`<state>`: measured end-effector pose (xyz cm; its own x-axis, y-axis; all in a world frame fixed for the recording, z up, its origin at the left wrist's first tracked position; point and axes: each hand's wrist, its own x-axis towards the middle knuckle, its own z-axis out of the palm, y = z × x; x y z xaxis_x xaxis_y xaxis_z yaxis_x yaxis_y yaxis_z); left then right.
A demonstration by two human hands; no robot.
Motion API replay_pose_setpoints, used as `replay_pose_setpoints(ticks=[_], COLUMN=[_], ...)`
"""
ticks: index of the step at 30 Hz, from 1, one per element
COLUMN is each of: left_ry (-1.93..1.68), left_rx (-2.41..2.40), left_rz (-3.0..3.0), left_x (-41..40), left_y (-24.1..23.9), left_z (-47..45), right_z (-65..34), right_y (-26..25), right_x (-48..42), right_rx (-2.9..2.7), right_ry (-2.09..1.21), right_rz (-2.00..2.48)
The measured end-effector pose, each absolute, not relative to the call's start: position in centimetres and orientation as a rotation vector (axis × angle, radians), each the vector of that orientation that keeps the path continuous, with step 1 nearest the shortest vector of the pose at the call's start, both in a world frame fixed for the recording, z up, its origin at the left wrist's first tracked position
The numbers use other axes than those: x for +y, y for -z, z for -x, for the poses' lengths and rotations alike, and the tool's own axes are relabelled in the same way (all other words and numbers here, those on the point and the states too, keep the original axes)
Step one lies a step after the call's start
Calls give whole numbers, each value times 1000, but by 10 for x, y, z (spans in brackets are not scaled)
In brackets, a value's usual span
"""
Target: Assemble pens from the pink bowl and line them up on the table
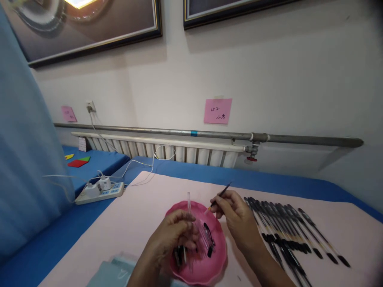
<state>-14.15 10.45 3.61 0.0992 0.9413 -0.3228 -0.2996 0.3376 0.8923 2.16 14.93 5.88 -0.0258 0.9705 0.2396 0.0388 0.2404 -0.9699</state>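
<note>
Pink, with a wavy rim, the bowl (220, 261) sits on the pale pink cover (119, 229) of the table, and from where I stand it looks well stocked. Slim clear tubes (203, 241) lie together across its middle; a few black pieces (210, 251) rest towards its right side, and more dark pieces (178, 257) are bunched at its left, partly hidden by the wrist.

Left of the bowl, the cover offers a wide bare stretch, as far as a white power strip (99, 194) by the table's blue border. Nearer the person, just left of the bowl, lies a light blue packet (112, 272). Right of the bowl the room is tighter: past a narrow gap come dark pens (278, 219) in a slanting row, with more black pens (289, 255) nearer the person. Beyond the bowl, cover and blue edge run back towards the radiator (179, 151).

The left hand (170, 233) arches over the bowl's left side, fingers curled; a clear tube (189, 201) rises at their tips, though I cannot tell whether that grip is closed on it. The right hand (236, 217), above the bowl's far right rim, pinches a thin dark stick (223, 192) between thumb and fingers, its orange end slanting down towards the bowl.
</note>
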Motion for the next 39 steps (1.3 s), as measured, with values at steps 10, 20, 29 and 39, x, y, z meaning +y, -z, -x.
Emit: replay_pose_setpoints(ticks=[10,20,29,39], left_ry=[-978,-963,-931,-1031], left_rx=[1029,1027,1103,1038], left_rz=[-953,-1040,-1163,-958], left_x=[97,98,103,101], left_y=[-39,-39,-26,-31], left_z=[136,136,143,139], right_z=[-24,-24,-28,-22], right_y=[-65,-65,-77,-68], right_x=[147,143,139,141], right_rx=[-979,-1114,-1358,-1620], right_ry=[-1162,-1142,-1000,-982], right_rz=[692,696,789,1041])
